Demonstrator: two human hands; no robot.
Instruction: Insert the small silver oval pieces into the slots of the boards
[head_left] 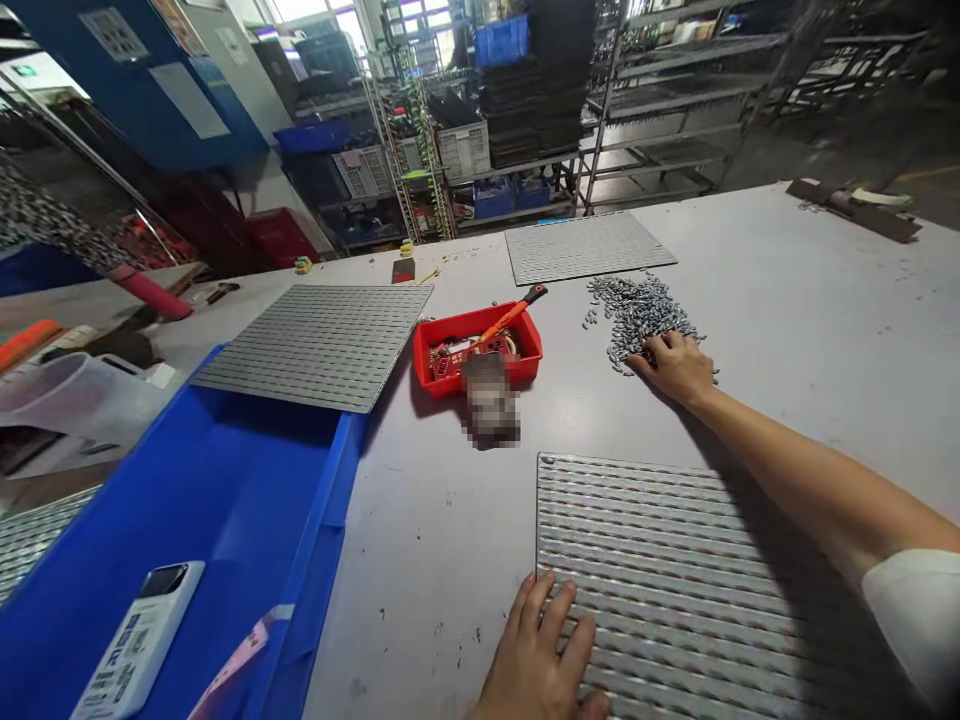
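Left grip: our left hand (536, 650) lies flat and released, fingers spread on the near-left corner of the ribbed tray (675, 560); it holds nothing and only presses the tray down.
Ribbed tray: it lies flat on the grey worktop (825, 300) right in front of us. Its rows look filled, though the detail is too fine to be sure.
Blue crate: to our left, the blue crate (225, 480) stands open with a labelled handset (142, 640) lying inside. A second grid plate (322, 345) rests across its far rim.
Right grip: our right hand (675, 365) reaches out palm down, fingers curled into the near edge of the pile. We cannot tell whether it has closed on any pieces.
Pile of metal pieces: the pile of metal pieces (637, 310) lies loose on the worktop beyond the tray, touching our right fingers.
Red bin: the red bin (525, 350) sits left of the pile, with an orange-handled tool (510, 315) propped across it.
Far plate: a third grid plate (585, 245) lies flat beyond the pile.
Step in hand: we judge this to be gathering pieces from the pile while the tray is steadied.
Next move calls for: a light scoop or pinch, since the pieces are small and scatter easily, and a firm left hand.
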